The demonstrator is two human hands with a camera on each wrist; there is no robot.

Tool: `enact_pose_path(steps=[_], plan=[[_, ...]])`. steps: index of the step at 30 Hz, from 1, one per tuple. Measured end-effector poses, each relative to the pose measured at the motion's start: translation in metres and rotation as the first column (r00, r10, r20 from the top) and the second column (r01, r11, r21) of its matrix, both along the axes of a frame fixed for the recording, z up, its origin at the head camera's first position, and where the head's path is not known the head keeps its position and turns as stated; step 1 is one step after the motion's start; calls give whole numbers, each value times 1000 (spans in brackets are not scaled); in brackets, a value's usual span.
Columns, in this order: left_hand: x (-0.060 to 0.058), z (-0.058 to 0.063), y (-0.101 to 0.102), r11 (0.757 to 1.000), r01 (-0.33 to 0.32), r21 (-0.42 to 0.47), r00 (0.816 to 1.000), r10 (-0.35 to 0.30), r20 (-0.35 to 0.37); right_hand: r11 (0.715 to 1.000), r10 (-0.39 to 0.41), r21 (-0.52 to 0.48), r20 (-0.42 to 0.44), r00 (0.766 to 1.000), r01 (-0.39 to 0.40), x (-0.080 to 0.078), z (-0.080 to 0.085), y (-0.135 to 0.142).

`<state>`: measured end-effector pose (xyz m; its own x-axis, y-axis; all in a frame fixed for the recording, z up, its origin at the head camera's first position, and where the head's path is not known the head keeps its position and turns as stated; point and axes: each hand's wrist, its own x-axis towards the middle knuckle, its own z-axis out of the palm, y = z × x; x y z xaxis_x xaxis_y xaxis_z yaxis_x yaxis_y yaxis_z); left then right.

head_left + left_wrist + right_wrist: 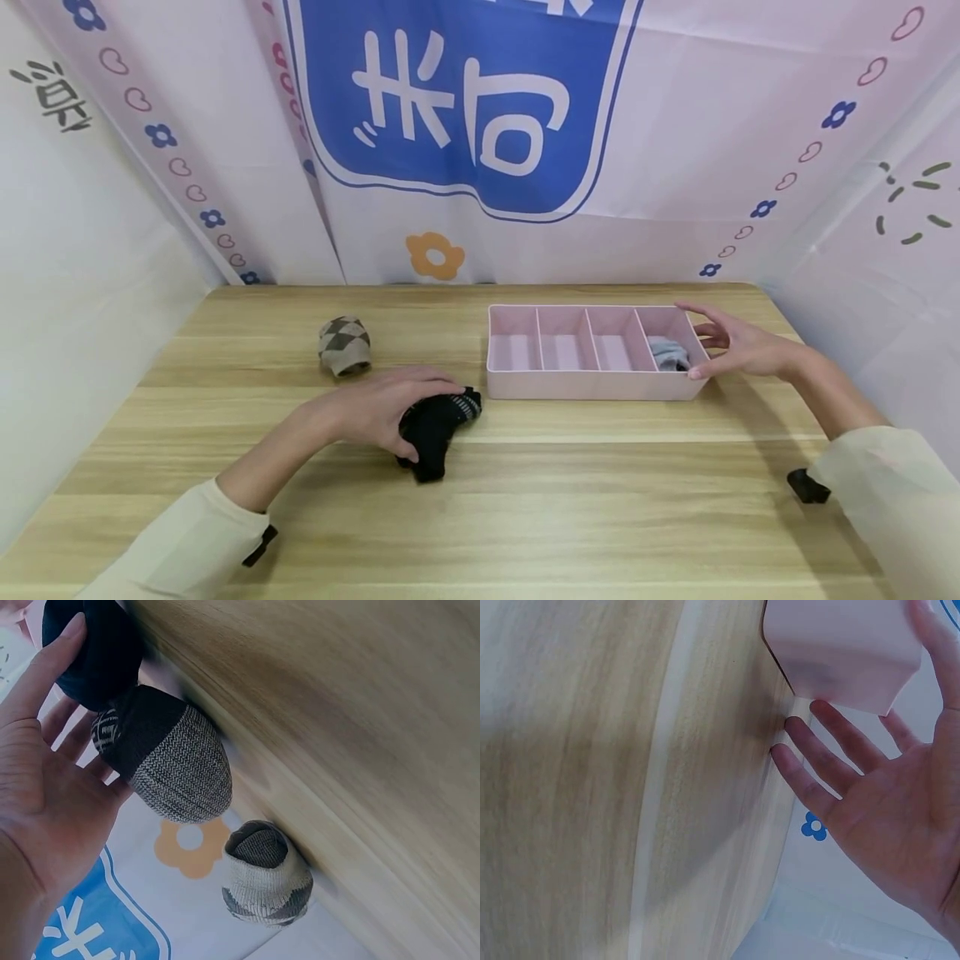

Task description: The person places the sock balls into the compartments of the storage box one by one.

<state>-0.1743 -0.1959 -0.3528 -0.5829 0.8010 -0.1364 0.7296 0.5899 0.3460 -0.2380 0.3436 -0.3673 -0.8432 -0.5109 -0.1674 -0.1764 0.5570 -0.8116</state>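
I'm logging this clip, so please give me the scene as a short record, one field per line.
Left hand: grips the black sock
Right hand: holds the right end of the box, thumb at its front corner
Box: pink, four compartments in a row
Rightmost compartment: grey fabric
Diamond sock: left of the box, on the table, untouched
Table: wood-grained

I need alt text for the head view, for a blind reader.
A person's left hand grips a black sock at a wooden table, while the right hand touches the right end of a pink four-compartment box with gray cloth in its rightmost compartment. A brown diamond-patterned sock sits beyond the left hand.
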Motion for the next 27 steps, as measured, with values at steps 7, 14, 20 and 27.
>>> enact_pose_path(steps=[7,14,20,27], plan=[[-1,-1,4,999,-32,6,999,32,23,1000,-3,-1,19,1000,3,1,1,0],[-2,-2,4,997,-44,57,998,42,36,1000,-3,-2,25,1000,3,1,1,1],[-2,-2,5,994,-50,101,998,45,47,1000,-7,3,26,1000,7,1,1,1],[0,0,4,981,-73,177,992,54,113,1000,-11,7,31,999,10,2,2,0]])
